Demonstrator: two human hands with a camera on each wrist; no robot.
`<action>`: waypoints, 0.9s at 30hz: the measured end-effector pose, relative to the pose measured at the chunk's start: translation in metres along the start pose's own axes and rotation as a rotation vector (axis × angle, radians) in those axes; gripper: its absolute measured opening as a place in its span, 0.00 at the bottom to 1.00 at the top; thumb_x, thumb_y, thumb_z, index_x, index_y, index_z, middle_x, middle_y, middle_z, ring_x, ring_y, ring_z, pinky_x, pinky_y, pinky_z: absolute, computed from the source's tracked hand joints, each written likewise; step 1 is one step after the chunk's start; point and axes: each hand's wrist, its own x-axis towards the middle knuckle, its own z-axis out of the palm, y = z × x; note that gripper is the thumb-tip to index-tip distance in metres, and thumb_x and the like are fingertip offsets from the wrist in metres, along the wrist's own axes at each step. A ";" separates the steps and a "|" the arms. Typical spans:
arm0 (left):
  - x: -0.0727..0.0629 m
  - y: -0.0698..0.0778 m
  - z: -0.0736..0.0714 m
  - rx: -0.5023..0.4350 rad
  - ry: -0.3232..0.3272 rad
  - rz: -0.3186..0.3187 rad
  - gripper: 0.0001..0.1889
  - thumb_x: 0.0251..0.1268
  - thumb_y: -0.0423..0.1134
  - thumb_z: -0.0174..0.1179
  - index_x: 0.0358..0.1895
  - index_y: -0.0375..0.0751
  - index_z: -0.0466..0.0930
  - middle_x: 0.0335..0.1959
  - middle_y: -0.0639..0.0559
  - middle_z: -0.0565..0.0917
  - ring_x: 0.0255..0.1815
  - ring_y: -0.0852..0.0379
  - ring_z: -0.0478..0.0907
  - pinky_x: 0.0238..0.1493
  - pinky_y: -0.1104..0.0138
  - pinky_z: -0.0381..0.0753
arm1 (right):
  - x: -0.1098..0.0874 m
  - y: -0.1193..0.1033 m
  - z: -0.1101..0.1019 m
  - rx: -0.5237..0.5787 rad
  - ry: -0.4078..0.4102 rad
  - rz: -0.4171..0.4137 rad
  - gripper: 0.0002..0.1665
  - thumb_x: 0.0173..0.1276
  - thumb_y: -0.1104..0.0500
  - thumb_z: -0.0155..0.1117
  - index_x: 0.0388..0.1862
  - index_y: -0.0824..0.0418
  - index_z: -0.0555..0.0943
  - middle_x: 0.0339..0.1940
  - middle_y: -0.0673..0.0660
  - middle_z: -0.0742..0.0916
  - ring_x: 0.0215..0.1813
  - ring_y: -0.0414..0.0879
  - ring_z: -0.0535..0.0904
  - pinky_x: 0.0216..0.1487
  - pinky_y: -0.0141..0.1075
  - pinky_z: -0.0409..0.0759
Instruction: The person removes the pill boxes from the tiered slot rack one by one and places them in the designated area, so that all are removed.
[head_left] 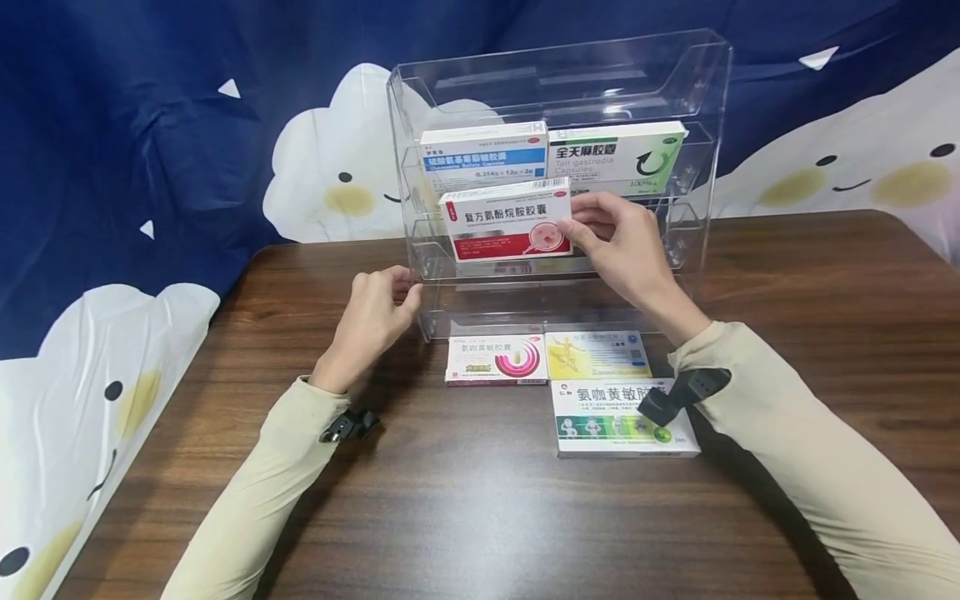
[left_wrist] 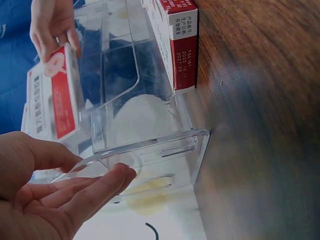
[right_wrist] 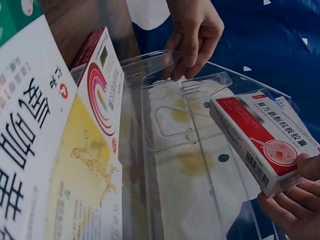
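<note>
My right hand (head_left: 626,250) grips the right end of a white and red medicine box (head_left: 510,221), thumb on its front and fingers behind. The box is tilted at the middle tier of a clear acrylic rack (head_left: 562,79). With thumb and fingers on either side, my left hand (head_left: 375,312) pinches the edge of the rack's left side panel, as the left wrist view shows. Behind the held box, a blue and white medicine box (head_left: 483,154) and a green and white medicine box (head_left: 618,158) stand side by side in a higher tier.
On the wooden table (head_left: 450,517) before the rack lie a pink and white box (head_left: 497,358), a yellow box (head_left: 597,354) and a larger green and white box (head_left: 622,437). A blue curtain (head_left: 172,108) with cloud patterns hangs behind.
</note>
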 end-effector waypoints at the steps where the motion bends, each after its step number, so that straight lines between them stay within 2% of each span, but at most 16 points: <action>1: 0.000 -0.001 0.000 -0.005 -0.001 -0.002 0.13 0.63 0.32 0.56 0.42 0.24 0.81 0.38 0.34 0.86 0.43 0.44 0.85 0.48 0.57 0.81 | -0.001 -0.001 -0.002 0.001 -0.002 0.001 0.17 0.65 0.60 0.67 0.50 0.67 0.81 0.41 0.64 0.87 0.40 0.39 0.84 0.41 0.24 0.79; 5: 0.000 -0.003 -0.003 -0.020 -0.012 -0.008 0.12 0.64 0.31 0.56 0.42 0.23 0.81 0.37 0.34 0.86 0.42 0.44 0.85 0.46 0.56 0.82 | -0.006 -0.004 -0.009 0.017 -0.030 0.015 0.18 0.64 0.59 0.68 0.50 0.67 0.81 0.41 0.64 0.88 0.37 0.35 0.84 0.38 0.21 0.78; 7: 0.001 -0.004 -0.004 -0.022 -0.015 -0.003 0.12 0.64 0.31 0.55 0.42 0.23 0.81 0.37 0.33 0.86 0.42 0.44 0.85 0.45 0.56 0.82 | -0.009 -0.005 -0.013 0.035 -0.043 0.031 0.19 0.64 0.59 0.68 0.51 0.67 0.81 0.42 0.64 0.87 0.37 0.34 0.84 0.39 0.22 0.79; 12: 0.003 -0.002 -0.005 -0.008 -0.017 0.017 0.13 0.64 0.32 0.54 0.41 0.23 0.81 0.37 0.33 0.86 0.42 0.43 0.85 0.46 0.56 0.82 | -0.019 -0.007 -0.025 0.073 -0.075 0.103 0.21 0.63 0.57 0.69 0.51 0.69 0.81 0.42 0.62 0.87 0.35 0.32 0.83 0.38 0.25 0.82; 21: 0.001 -0.001 -0.003 0.005 -0.017 0.010 0.13 0.64 0.31 0.54 0.42 0.22 0.81 0.38 0.33 0.86 0.44 0.43 0.84 0.48 0.56 0.80 | -0.044 -0.005 -0.035 0.170 -0.193 0.216 0.22 0.66 0.57 0.66 0.54 0.70 0.76 0.41 0.58 0.87 0.39 0.36 0.84 0.41 0.32 0.83; 27: 0.001 0.001 -0.001 -0.002 -0.018 0.010 0.12 0.64 0.31 0.54 0.42 0.22 0.81 0.38 0.33 0.86 0.44 0.43 0.84 0.48 0.56 0.81 | -0.056 0.002 -0.037 0.167 -0.271 0.265 0.25 0.67 0.55 0.65 0.56 0.69 0.75 0.45 0.63 0.86 0.41 0.37 0.84 0.42 0.31 0.83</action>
